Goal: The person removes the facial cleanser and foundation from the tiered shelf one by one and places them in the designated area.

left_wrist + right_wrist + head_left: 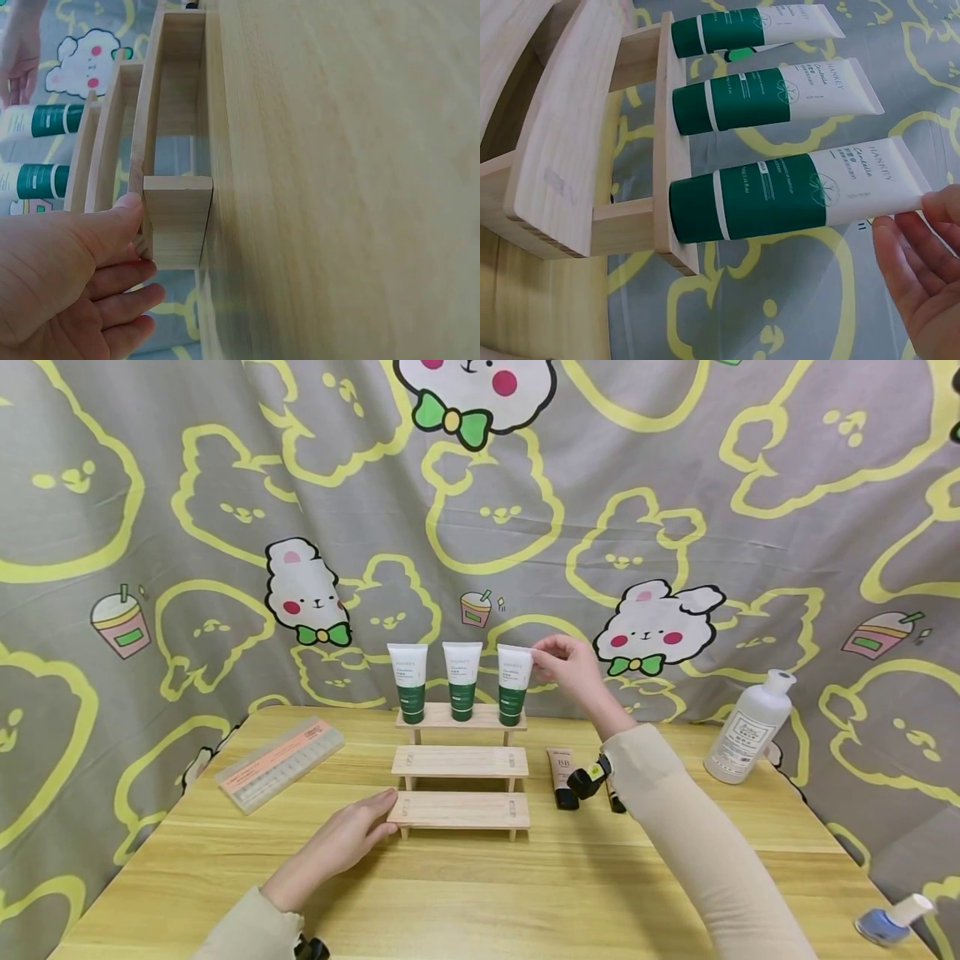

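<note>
A three-step wooden display stand (460, 762) sits on the table, with three white-and-green squeeze tubes standing cap-down on its top step. My right hand (564, 662) pinches the upper corner of the right tube (513, 685), which leans slightly; in the right wrist view its green cap (694, 208) meets the top board. Beside it stand the middle tube (461, 681) and the left tube (409, 683), which no hand touches. With thumb and fingers, my left hand (341, 843) grips the left end of the lowest step (147, 161). The two lower steps carry nothing.
Right of the stand lie a pink BB cream tube (562, 777) and a dark-capped item (616, 797), partly behind my sleeve. A white bottle (750, 727) and a blue nail polish bottle (892, 920) are farther right. A flat box (281, 764) lies left; a patterned curtain (495, 510) hangs behind.
</note>
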Demonstrator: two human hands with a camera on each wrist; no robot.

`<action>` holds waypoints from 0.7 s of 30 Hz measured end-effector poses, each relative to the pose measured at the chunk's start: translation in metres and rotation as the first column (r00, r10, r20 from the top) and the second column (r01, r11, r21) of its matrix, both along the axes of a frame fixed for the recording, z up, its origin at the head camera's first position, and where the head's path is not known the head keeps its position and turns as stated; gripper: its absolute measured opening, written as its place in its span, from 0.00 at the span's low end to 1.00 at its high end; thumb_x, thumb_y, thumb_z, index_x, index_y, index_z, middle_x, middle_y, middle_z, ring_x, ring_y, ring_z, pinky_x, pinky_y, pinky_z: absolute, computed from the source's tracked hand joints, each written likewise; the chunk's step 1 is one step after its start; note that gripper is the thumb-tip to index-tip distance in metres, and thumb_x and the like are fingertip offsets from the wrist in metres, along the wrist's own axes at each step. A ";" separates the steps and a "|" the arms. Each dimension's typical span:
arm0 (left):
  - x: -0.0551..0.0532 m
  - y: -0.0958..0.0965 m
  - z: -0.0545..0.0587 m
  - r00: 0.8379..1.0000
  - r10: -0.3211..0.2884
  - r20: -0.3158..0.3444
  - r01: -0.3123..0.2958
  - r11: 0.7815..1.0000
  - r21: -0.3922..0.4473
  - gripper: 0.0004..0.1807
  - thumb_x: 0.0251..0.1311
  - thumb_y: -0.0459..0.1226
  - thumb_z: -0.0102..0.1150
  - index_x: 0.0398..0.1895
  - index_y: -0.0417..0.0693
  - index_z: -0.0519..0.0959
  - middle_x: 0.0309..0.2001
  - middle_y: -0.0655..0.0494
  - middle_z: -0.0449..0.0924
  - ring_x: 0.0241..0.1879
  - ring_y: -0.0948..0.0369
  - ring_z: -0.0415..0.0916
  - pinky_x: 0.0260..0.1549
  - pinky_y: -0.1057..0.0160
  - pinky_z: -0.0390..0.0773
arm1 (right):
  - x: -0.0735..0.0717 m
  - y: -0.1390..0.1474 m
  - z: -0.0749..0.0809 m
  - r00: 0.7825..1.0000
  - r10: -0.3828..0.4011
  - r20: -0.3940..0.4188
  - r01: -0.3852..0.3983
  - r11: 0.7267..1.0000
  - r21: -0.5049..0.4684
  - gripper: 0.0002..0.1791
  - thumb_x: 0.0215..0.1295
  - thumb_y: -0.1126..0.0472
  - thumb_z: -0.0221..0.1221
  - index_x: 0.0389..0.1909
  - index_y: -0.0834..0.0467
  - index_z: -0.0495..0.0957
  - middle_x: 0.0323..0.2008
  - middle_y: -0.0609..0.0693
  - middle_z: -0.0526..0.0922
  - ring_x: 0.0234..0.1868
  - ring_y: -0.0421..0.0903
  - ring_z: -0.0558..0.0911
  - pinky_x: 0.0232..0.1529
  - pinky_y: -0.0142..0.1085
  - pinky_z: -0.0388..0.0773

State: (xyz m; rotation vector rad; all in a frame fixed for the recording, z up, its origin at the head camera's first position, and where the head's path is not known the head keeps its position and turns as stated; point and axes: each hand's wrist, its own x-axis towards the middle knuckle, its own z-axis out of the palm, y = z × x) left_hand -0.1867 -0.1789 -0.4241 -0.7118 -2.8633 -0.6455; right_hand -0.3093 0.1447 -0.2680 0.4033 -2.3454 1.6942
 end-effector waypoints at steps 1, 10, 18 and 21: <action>0.000 0.000 0.000 1.000 0.000 -0.001 0.000 1.000 0.000 0.26 0.60 0.37 0.57 0.59 0.30 0.68 0.59 0.38 0.68 0.57 0.46 0.66 0.56 0.49 0.66 | 0.001 0.001 0.000 1.000 -0.005 -0.008 0.005 1.000 -0.003 0.10 0.63 0.65 0.57 0.38 0.69 0.76 0.34 0.60 0.80 0.32 0.47 0.80 0.37 0.44 0.81; 0.001 0.000 0.000 1.000 -0.007 -0.017 0.007 1.000 -0.001 0.26 0.60 0.37 0.58 0.58 0.30 0.69 0.58 0.38 0.68 0.57 0.46 0.67 0.55 0.49 0.67 | 0.019 0.019 -0.005 1.000 -0.006 0.005 0.006 0.998 -0.055 0.11 0.64 0.63 0.57 0.38 0.69 0.75 0.33 0.58 0.78 0.35 0.53 0.80 0.39 0.41 0.81; 0.001 0.000 0.000 1.000 -0.006 -0.012 0.006 1.000 0.001 0.26 0.60 0.37 0.58 0.58 0.30 0.69 0.58 0.38 0.68 0.57 0.46 0.67 0.55 0.49 0.67 | 0.037 0.040 -0.018 0.997 0.028 0.067 -0.022 0.995 -0.094 0.11 0.64 0.64 0.57 0.39 0.70 0.73 0.33 0.58 0.78 0.32 0.47 0.81 0.39 0.41 0.81; 0.001 0.000 0.000 1.000 -0.006 -0.010 0.006 1.000 -0.001 0.26 0.60 0.37 0.58 0.58 0.30 0.69 0.58 0.38 0.68 0.57 0.46 0.67 0.55 0.49 0.67 | 0.044 0.047 -0.026 0.994 0.052 0.095 -0.044 0.996 -0.082 0.12 0.64 0.64 0.56 0.39 0.71 0.72 0.34 0.59 0.78 0.32 0.47 0.81 0.41 0.42 0.81</action>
